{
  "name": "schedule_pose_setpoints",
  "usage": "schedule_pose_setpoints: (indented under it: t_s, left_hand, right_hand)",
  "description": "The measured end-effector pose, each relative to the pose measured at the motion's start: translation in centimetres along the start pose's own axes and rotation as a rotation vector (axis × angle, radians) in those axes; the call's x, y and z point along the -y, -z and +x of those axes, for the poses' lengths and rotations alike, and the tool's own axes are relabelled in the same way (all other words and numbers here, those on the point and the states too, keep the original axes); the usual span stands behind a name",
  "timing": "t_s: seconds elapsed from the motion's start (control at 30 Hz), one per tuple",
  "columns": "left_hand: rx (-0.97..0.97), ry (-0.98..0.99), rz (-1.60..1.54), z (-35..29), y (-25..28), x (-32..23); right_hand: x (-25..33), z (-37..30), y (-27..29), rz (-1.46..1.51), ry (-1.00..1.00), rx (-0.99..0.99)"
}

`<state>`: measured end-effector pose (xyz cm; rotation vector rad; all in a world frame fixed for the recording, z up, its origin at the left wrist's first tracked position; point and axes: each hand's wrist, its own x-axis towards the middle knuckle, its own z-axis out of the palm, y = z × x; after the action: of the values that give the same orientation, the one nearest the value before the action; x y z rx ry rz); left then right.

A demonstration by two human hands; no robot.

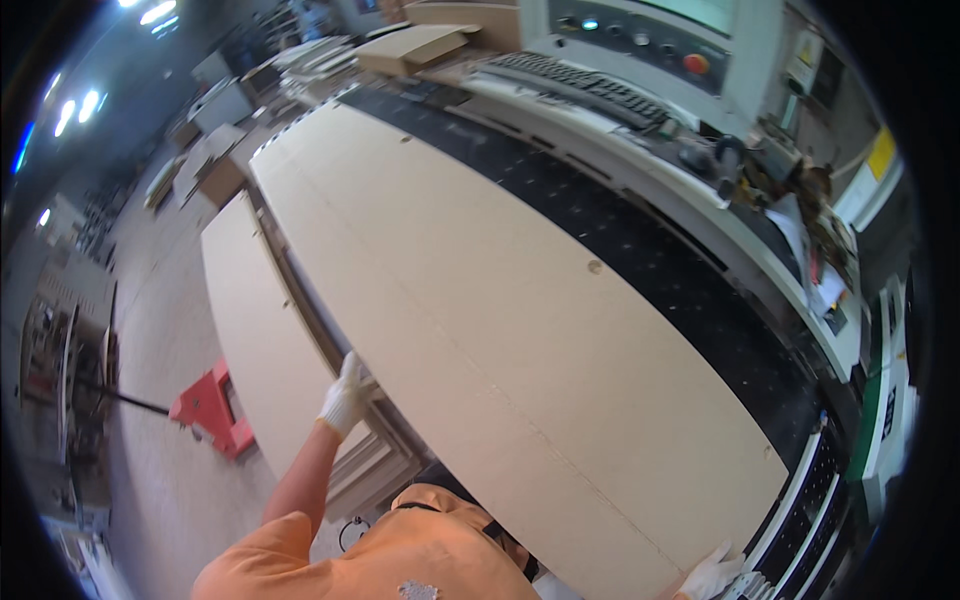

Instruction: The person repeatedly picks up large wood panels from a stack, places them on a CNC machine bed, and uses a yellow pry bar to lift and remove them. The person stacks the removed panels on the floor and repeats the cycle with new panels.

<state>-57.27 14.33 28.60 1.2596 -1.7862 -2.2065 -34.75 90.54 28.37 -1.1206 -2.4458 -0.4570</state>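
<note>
A long pale wooden panel [480, 330] lies across a black machine bed [690, 280]. Round recesses show along its far edge, and a faint line runs down its length. My left hand [345, 398], in a white glove, is at the panel's near-left edge, thumb up; its fingers are partly hidden at the edge. At the near right corner my right hand [710, 577], also gloved, has its thumb on top and its fingers at the end edge. It is partly cut off by the picture's lower rim. Left of the panel lies a stack of similar boards [250, 300].
A red pallet jack [212, 408] stands on the floor at the left. Along the right run a keyboard [590, 88] and a control panel [640, 42] with buttons. White slotted rails [800, 500] adjoin the panel's right end. Cardboard and boards [410, 48] are piled at the back.
</note>
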Motion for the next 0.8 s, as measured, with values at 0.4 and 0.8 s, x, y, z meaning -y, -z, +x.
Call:
schedule_pose_setpoints:
  t_s: [0.4, 0.8]
  left_hand:
    - [0.041, -0.051, -0.341, 0.4, 12.5, 0.9]
    - [0.01, -0.061, -0.585, -13.8, 36.4, 2.7]
  right_hand:
    - [-3.9, -8.1, 13.1, -0.146, 0.105, 0.761]
    - [-6.0, -5.2, 23.0, -0.352, 0.898, 0.264]
